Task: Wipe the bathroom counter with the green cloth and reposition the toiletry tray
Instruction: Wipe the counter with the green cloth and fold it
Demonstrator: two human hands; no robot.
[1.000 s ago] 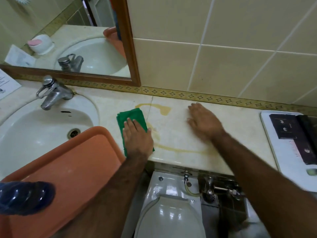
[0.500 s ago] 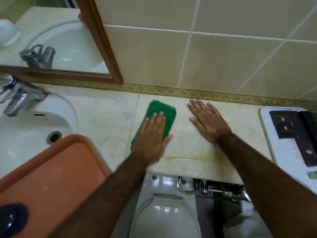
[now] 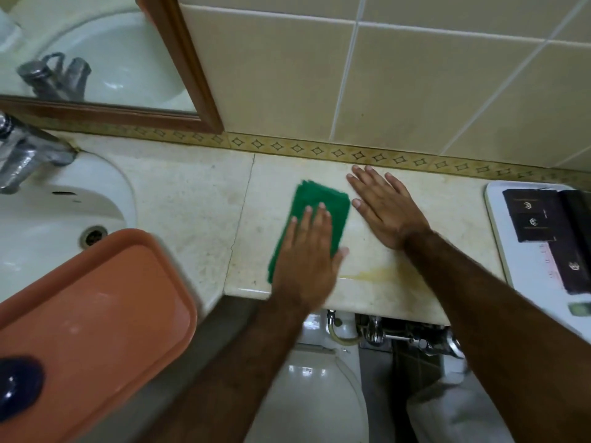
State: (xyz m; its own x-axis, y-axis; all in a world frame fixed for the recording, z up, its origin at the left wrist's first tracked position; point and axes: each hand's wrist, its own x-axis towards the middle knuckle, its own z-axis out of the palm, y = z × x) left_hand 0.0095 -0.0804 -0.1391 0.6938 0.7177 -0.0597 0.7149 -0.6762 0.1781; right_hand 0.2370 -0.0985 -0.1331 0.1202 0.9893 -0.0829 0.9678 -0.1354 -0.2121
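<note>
1. Left hand: flat, palm down, fingers together and extended, pressing the green cloth onto the counter. No pinch, just pressure from above.
2. Green cloth: folded, lying on the counter right of the slab seam, far end poking out past the fingertips toward the wall, near end hidden under the palm.
3. Right hand: empty, palm down, fingers spread, planted flat on the counter just beside the cloth's right edge. Thumb nearly touching the cloth; actual contact unclear.
4. Yellowish stain streaked along the counter's front edge, between the two forearms, just right of the left wrist.
5. White tray at the right end of the counter, cut off by the frame edge, carrying dark packets. Well apart from both hands.
6. Orange tray lower left, overlapping the sink rim, with a dark blue blurred object on it.
7. Tap at far left, mirror above it, toilet below the counter edge.
</note>
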